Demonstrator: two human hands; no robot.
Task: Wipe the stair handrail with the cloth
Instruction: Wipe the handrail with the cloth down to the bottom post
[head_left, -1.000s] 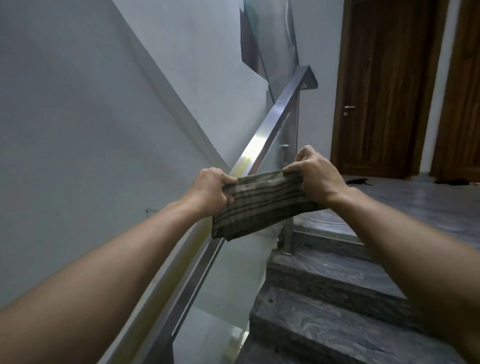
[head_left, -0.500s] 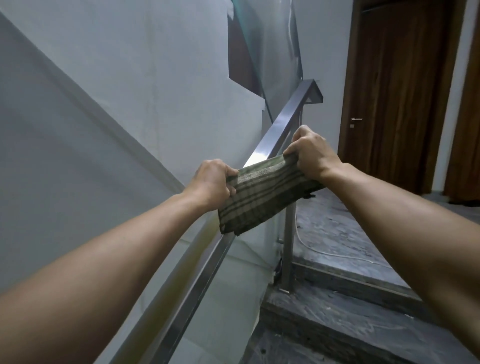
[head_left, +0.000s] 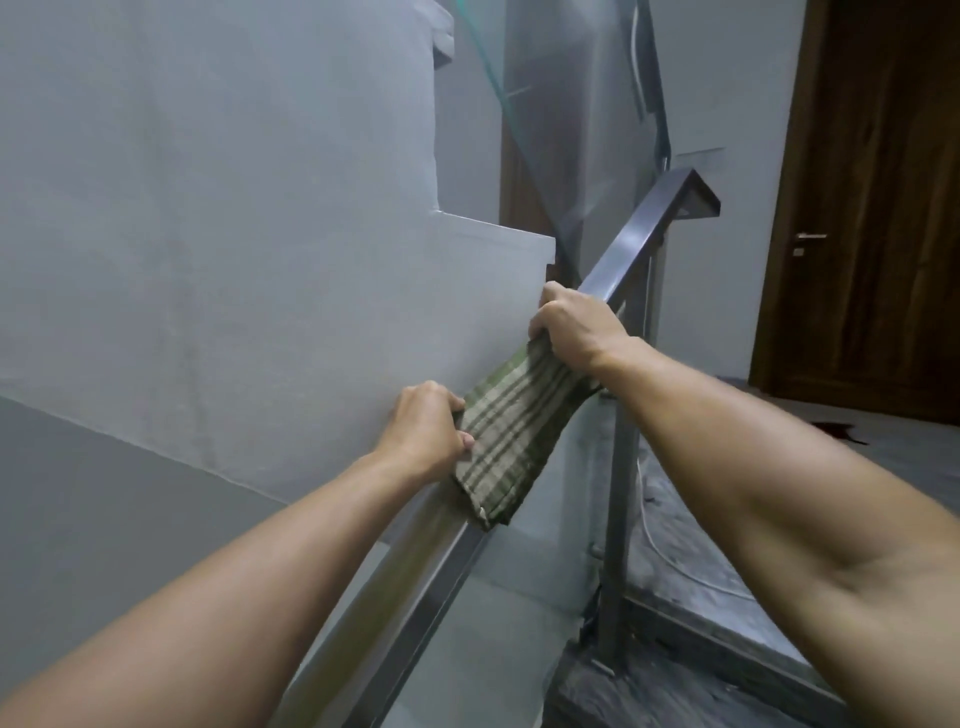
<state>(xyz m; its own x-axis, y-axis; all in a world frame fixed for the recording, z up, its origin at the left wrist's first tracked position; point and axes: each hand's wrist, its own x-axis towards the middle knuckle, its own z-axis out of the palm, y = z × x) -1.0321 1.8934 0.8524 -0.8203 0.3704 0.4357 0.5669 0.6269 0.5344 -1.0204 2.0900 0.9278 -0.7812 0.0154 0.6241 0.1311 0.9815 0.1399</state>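
my left hand (head_left: 423, 434) is closed around the lower end of the green striped cloth (head_left: 511, 434), and my right hand (head_left: 574, 330) is clenched on its upper end, higher up the slope. the cloth is stretched between both fists and draped over the top of the metal handrail (head_left: 631, 249), its loose edge hanging down the stair side. the rail rises to a bent end near the landing, with a dark wooden door (head_left: 872, 208) beyond and a steel post (head_left: 621, 499) below.
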